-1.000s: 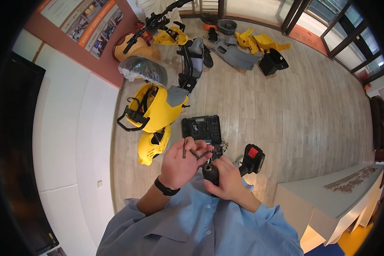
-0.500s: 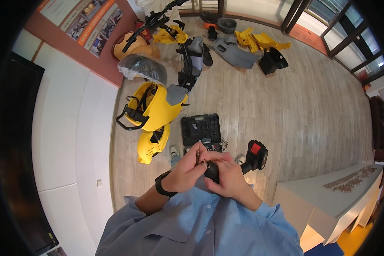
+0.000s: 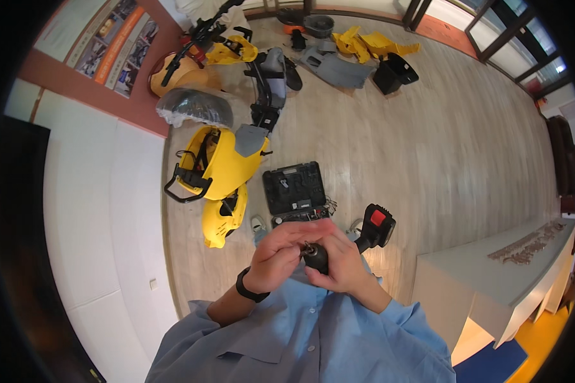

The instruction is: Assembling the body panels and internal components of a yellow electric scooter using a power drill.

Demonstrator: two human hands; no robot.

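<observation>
A cordless drill [image 3: 375,228] lies across in front of my body, its black-and-red battery end out to the right. My right hand [image 3: 344,260] is wrapped round its front, beside the black chuck [image 3: 316,257]. My left hand [image 3: 276,256] comes against the chuck from the left, its fingers stretched over the top toward my right hand. Between its thumb and fingers a small metal bit [image 3: 307,245] shows at the chuck's mouth. How far the bit sits inside the chuck cannot be made out.
An open black tool case [image 3: 294,188] lies on the floor by my feet. At the left stands a partly dismantled yellow scooter [image 3: 236,165]. Yellow panels [image 3: 390,46], a grey panel [image 3: 335,67] and a black bin [image 3: 391,75] lie farther off. A white counter [image 3: 453,274] stands right.
My left fingers have straightened and spread over the chuck; the bit that stood up between them now shows low at the chuck. The view has shifted slightly.
</observation>
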